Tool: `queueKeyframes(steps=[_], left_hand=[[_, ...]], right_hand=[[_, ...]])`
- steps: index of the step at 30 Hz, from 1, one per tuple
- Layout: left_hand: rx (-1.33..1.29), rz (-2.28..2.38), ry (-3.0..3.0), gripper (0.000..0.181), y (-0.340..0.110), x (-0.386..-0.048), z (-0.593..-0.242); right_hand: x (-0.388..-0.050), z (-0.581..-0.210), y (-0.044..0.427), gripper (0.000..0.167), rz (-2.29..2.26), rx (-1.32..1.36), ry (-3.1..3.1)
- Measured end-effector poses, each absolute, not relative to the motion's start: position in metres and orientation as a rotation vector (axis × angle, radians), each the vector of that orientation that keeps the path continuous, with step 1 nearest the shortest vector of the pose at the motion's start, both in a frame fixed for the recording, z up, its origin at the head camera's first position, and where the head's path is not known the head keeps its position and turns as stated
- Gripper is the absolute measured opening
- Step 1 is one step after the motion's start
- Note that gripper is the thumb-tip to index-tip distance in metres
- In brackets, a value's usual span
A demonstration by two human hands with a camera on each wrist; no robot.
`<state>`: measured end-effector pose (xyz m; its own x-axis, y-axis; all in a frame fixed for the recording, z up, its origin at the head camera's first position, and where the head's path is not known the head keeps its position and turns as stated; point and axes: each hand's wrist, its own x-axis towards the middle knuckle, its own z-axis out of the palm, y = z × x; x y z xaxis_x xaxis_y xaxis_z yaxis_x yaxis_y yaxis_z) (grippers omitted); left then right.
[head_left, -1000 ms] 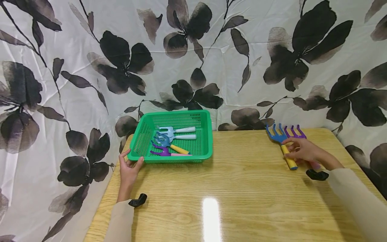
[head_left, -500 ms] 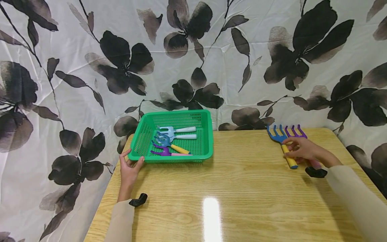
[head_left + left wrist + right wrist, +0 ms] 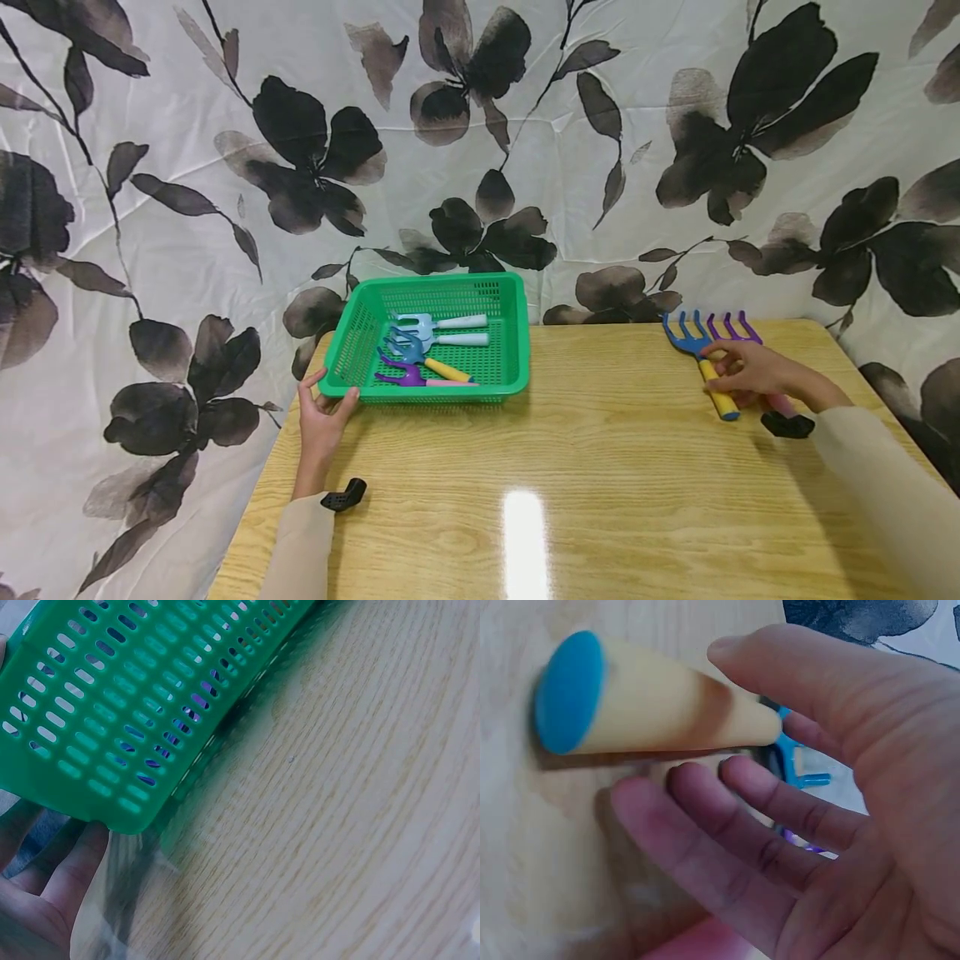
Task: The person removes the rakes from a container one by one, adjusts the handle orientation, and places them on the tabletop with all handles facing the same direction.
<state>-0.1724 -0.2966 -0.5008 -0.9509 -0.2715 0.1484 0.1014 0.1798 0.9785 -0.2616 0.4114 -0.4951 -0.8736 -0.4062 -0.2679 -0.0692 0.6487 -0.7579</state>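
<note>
In the head view, my left hand (image 3: pixel 321 429) holds the near-left corner of a green plastic basket (image 3: pixel 517 333), its thumb and fingers spread around that corner. Several small hand rakes lie inside: pale blue ones (image 3: pixel 461 339), a blue one with a yellow handle (image 3: pixel 447 370) and a purple one with a pink handle (image 3: pixel 408 377). At the right, my right hand (image 3: pixel 757 375) is over another blue hand rake (image 3: pixel 720 398). Its thumb and fingers lie on either side of the yellow handle (image 3: pixel 660 697), with gaps visible. A purple hand rake (image 3: pixel 742 329) is partly hidden under that hand.
Both rakes by my right hand lie near the far right corner of the wooden table (image 3: pixel 585 467). A white cloth with dark flowers (image 3: pixel 555 167) hangs behind the table and along its left side. Light glares off the near tabletop (image 3: pixel 525 542).
Both hands stay nearly where they were, and so do the basket and rakes. The cloth at the left has shifted a little leftward.
</note>
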Motion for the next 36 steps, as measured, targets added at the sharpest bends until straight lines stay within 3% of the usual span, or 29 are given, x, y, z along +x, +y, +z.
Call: queueKeyframes(steps=[13, 25, 36], left_hand=[[0.150, -1.874, -2.140, 0.075, -0.298, -0.172, -0.508], [0.156, -1.869, -2.158, 0.074, -0.298, -0.174, -0.506], [0.166, -1.870, -2.128, 0.073, -0.308, -0.186, -0.529]], right_hand=[[-0.293, -0.423, 0.382, 0.070, -0.820, -0.623, 2.619], [-0.321, -0.353, 0.298, 0.083, -0.779, -0.807, 2.579], [-0.342, -0.334, 0.211, 0.084, -0.860, -0.906, 2.533]])
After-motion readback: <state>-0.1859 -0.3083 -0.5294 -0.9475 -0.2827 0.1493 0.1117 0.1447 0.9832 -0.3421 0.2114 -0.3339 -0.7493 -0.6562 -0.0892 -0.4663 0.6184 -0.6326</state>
